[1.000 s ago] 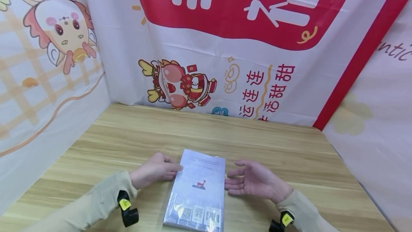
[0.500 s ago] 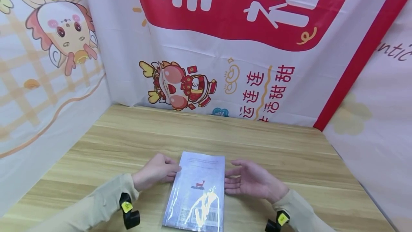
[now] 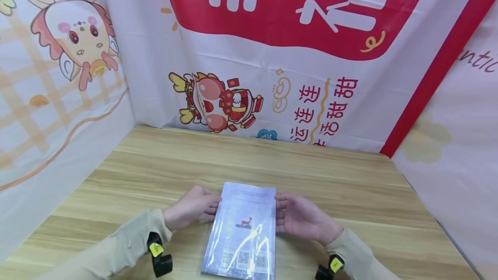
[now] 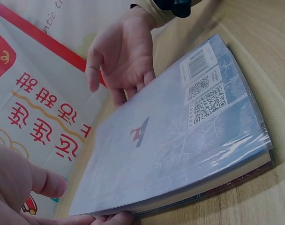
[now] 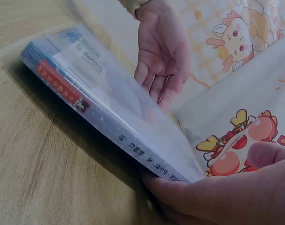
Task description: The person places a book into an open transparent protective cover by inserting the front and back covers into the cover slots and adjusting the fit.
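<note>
A pale blue book (image 3: 242, 237) in shiny clear wrap lies back cover up, with a small red deer picture and printed codes on it. My left hand (image 3: 191, 206) is at its left long side, the fingers (image 4: 115, 218) along the lower edge by the pages and the thumb raised off the cover. On the other side, my right hand (image 3: 305, 217) has its fingers (image 5: 180, 190) under the spine edge, palm turned up and thumb apart from the cover. In the right wrist view, the spine side shows above a dark shadow on the table.
The wood-grain table (image 3: 330, 176) stretches behind and beside the book. Printed cloth hangings (image 3: 148, 55) enclose it at the back and both sides. Each sleeve carries a black wrist camera mount (image 3: 159, 256) with a yellow label.
My right hand has moved left, in against the book's edge. The book has shifted slightly to the right in the last half second, and my left hand has followed it.
</note>
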